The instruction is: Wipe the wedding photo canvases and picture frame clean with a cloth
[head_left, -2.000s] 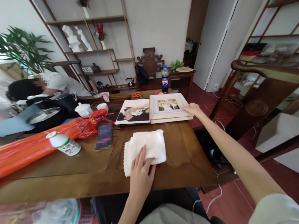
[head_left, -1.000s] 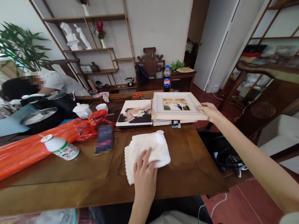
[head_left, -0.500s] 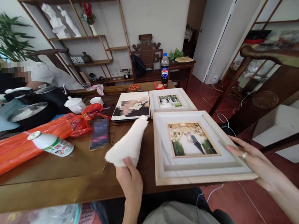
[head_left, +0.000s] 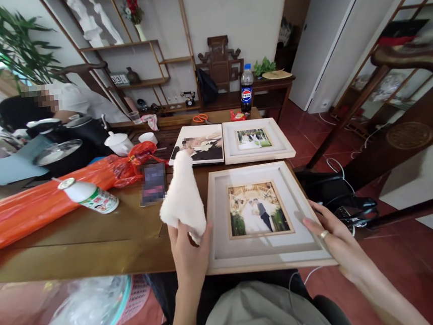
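A white fluffy cloth (head_left: 184,198) is gripped in my left hand (head_left: 189,248), its narrow end pointing away from me. That hand is right beside the left edge of a framed wedding photo (head_left: 224,255); whether it touches the frame I cannot tell. My right hand (head_left: 331,241), with a ring on one finger, holds the frame's right edge, thumb on the front. The frame has a pale wood border and lies face up at the table's near edge. Behind it are a second framed photo (head_left: 231,153) and a photo album or panel (head_left: 200,151) with a couple's picture.
On the wooden table (head_left: 95,251) lie a tipped white bottle (head_left: 90,194), a long orange plastic-wrapped bundle (head_left: 53,199), a phone-like item (head_left: 153,183) and orange-handled scissors (head_left: 200,118). A cola bottle (head_left: 246,91) stands behind. Another person (head_left: 82,101) sits at the far left.
The framed photo has shifted left and now lies closer to my left hand. The cloth has swung more upright in that hand. My right hand has come left with the frame.
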A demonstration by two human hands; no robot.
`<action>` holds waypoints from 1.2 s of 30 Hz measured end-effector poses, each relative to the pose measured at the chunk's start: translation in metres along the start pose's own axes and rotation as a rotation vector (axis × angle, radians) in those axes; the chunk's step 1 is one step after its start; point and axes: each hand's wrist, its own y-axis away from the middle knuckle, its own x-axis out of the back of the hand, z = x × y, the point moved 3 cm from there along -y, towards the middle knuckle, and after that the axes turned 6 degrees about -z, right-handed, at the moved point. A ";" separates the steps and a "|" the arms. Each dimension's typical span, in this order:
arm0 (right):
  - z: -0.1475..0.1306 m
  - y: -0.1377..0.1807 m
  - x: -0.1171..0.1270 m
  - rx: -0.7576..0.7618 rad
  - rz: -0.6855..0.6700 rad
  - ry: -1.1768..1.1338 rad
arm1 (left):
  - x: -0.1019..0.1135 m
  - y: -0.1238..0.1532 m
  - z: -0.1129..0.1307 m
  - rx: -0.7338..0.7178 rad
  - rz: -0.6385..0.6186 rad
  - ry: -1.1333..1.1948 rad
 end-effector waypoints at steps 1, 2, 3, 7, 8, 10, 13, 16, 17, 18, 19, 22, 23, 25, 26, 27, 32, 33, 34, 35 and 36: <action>0.002 -0.001 -0.003 0.007 -0.002 -0.007 | 0.001 -0.001 0.000 -0.040 0.010 -0.016; 0.003 -0.002 -0.005 0.015 -0.003 -0.010 | 0.002 -0.002 -0.001 -0.077 0.017 -0.036; 0.005 -0.003 -0.008 0.026 -0.004 -0.009 | 0.002 -0.003 0.000 -0.113 0.015 -0.058; 0.007 -0.006 -0.013 0.105 -0.013 0.054 | 0.001 -0.011 0.006 -0.260 -0.136 -0.116; 0.006 -0.007 -0.013 0.125 -0.022 0.093 | 0.001 -0.014 0.009 -0.305 -0.182 -0.133; 0.004 -0.009 -0.012 0.143 -0.072 0.202 | 0.002 -0.019 0.013 -0.398 -0.262 -0.191; -0.001 -0.014 -0.008 0.130 -0.167 0.410 | 0.001 -0.022 0.016 -0.509 -0.353 -0.276; -0.010 -0.025 -0.006 0.186 -0.149 0.595 | -0.003 -0.021 0.012 -0.517 -0.380 -0.319; -0.013 -0.031 -0.007 0.223 -0.137 0.635 | -0.004 -0.020 0.010 -0.503 -0.375 -0.329; -0.016 -0.037 -0.010 0.268 -0.132 0.665 | -0.005 -0.020 0.008 -0.485 -0.368 -0.338; -0.019 -0.043 -0.012 0.328 -0.113 0.678 | -0.006 -0.020 0.007 -0.463 -0.364 -0.349; -0.025 -0.063 -0.024 0.518 -0.127 0.625 | -0.007 -0.021 0.007 -0.419 -0.393 -0.386; -0.026 -0.069 -0.028 0.559 -0.155 0.595 | -0.007 -0.021 0.008 -0.413 -0.414 -0.397; -0.025 -0.078 -0.034 0.592 -0.228 0.539 | -0.006 -0.022 0.010 -0.414 -0.446 -0.407; -0.024 -0.081 -0.036 0.592 -0.256 0.513 | -0.006 -0.022 0.011 -0.415 -0.453 -0.405; -0.022 -0.083 -0.037 0.586 -0.270 0.489 | -0.006 -0.023 0.012 -0.413 -0.455 -0.402; -0.013 -0.075 -0.037 0.579 -0.254 0.420 | -0.009 -0.027 0.011 -0.387 -0.445 -0.387; -0.012 -0.073 -0.037 0.578 -0.248 0.419 | -0.009 -0.028 0.011 -0.383 -0.441 -0.387; -0.011 -0.071 -0.037 0.576 -0.243 0.419 | -0.010 -0.030 0.011 -0.378 -0.435 -0.387; -0.011 -0.069 -0.038 0.573 -0.241 0.421 | -0.011 -0.030 0.011 -0.372 -0.427 -0.386; -0.011 -0.068 -0.038 0.572 -0.242 0.421 | -0.011 -0.031 0.011 -0.368 -0.418 -0.388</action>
